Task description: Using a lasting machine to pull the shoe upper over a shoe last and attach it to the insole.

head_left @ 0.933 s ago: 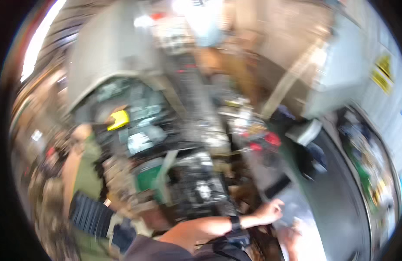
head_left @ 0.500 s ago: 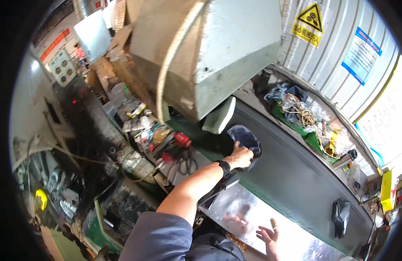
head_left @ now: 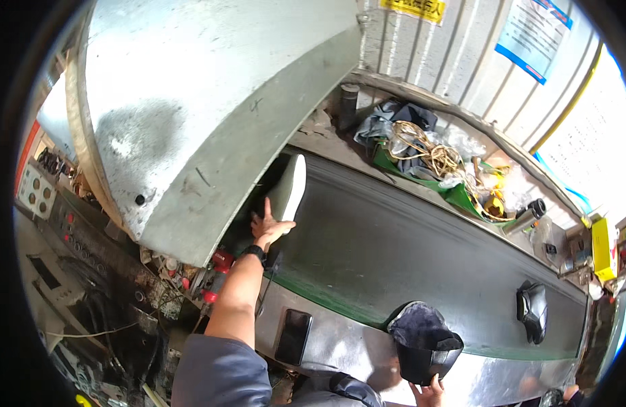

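My left hand, a dark watch on its wrist, reaches over the belt with fingers spread. It is at the near end of a pale, sole-shaped piece that stands tilted beside the big metal hood; whether it touches the piece I cannot tell. Low in the view my right hand grips the lower edge of a black shoe upper with a dark fuzzy lining, its opening facing up. The upper is over the metal ledge and the belt's near edge. A second black shoe piece lies on the belt to the right.
The dark conveyor belt runs from under the grey metal hood toward the right. A black phone lies on the metal ledge. Behind the belt are a green tray with cords and cloth, a dark cylinder and a yellow box.
The fuzzy-lined upper has passed from my left hand to my right, nearer me. My left hand has gone to the pale piece. The view has shifted; the hood looks larger.
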A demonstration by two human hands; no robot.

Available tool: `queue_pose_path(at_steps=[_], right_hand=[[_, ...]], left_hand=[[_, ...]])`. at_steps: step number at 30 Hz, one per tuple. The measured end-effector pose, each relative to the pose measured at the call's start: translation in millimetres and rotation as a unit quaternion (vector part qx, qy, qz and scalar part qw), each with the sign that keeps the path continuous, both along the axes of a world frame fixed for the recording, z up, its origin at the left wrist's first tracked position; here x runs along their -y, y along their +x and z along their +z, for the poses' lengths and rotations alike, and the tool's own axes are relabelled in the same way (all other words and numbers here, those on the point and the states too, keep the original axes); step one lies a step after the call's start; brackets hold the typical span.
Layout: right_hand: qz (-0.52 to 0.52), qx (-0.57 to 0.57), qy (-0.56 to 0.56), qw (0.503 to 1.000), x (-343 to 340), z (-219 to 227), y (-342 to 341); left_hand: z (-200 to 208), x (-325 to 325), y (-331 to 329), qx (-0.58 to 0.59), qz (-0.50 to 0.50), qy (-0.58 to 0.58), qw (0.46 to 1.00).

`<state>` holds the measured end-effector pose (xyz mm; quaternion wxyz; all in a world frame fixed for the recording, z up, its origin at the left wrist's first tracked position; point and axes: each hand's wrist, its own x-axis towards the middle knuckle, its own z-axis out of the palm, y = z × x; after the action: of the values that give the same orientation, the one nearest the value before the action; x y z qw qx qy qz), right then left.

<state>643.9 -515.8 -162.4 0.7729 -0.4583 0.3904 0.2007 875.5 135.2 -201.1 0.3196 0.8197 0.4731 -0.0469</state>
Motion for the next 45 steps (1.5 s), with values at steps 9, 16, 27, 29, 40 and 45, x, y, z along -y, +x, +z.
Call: queue_pose_path(at_steps=[9,16,27,29,40,45], right_hand=[[-0.193,0.105,0.163,0.962,30.7,8.7,-38.2],[-0.189,0.204,0.185,0.943,50.2,8.8,-35.4],[0.108,0.280,-0.174,0.938,56.4,52.4,-92.1],[-0.039,0.218,0.041,0.974,66.0,44.9,-71.4],[0.209,0.387,-0.291,0.850,96.4,87.9,-88.3],[0.402,0.634,-0.441,0.492,25.0,79.1,-102.2]], left_hand=[[66.1,77.0,-67.9,0.052,-0.174,0.230,0.956],[124.3,244.6,-183.1,0.219,-0.549,0.326,0.738],[39.1,419.8,-305.8,0.390,-0.665,0.344,0.536],[36.9,429.8,-312.1,0.360,-0.686,0.263,0.575],[106.5,397.6,-207.5,0.176,0.082,-0.689,0.699],[93.5,357.6,-198.1,0.110,-0.040,-0.574,0.811]])
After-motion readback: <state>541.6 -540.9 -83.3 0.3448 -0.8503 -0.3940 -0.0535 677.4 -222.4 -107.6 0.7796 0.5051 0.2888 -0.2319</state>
